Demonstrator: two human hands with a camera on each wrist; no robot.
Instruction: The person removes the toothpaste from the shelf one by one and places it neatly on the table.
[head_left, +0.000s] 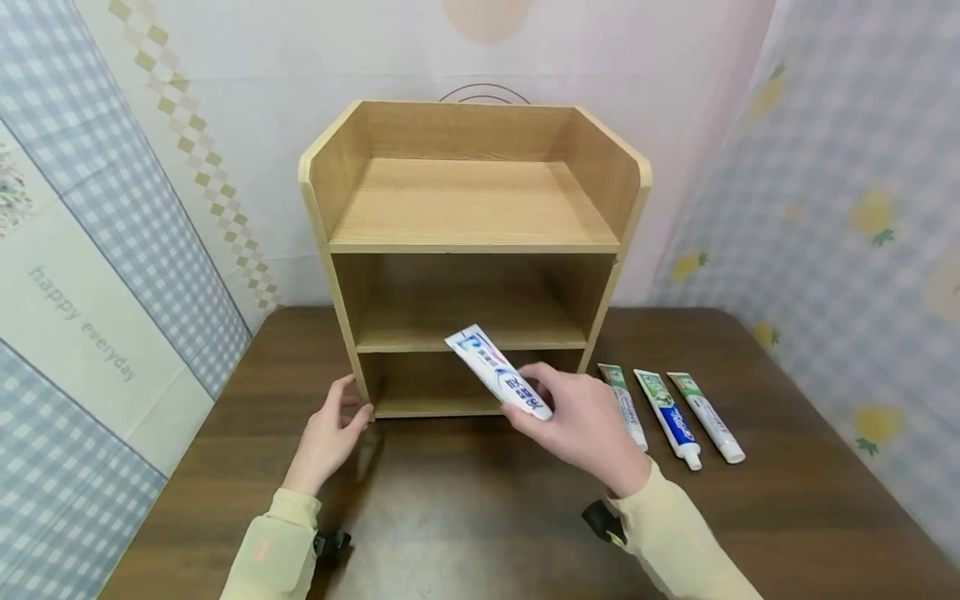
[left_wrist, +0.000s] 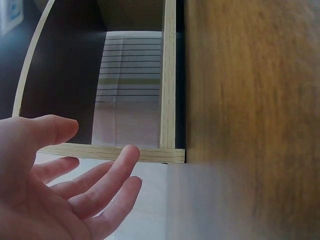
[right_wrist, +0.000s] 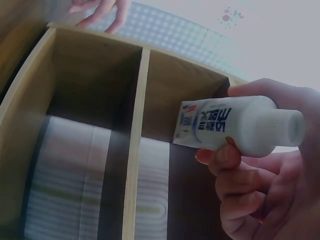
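Toothpaste tube [head_left: 498, 372] sat pinched in the right hand [head_left: 581, 429], fingers and thumb curled round its cap end, and its flat crimped end angled up and away from the grip toward the front of the wooden shelf unit [head_left: 472, 250], level with the edge of the middle shelf. From the right wrist view the same white tube [right_wrist: 235, 125] lay across the fingers [right_wrist: 227, 157], its round cap pointing back past the palm and its printed body reaching out toward the open compartments ahead of the grip. Just to the outer side of that hand, three more tubes [head_left: 671, 412] lay side by side on the brown table [head_left: 810, 467], caps toward the person, the nearest one partly hidden behind the knuckles. The left hand [head_left: 330, 433] held nothing; its fingers were loosely spread and relaxed, resting at the lower front corner of the unit's side panel, the fingertips at or touching the wood. In the left wrist view the fingers [left_wrist: 107, 175] hung open just short of the pale front edge [left_wrist: 112, 152] of the bottom board, with the dark lower compartment beyond them. Both wrists wore pale yellow sleeves [head_left: 675, 533]
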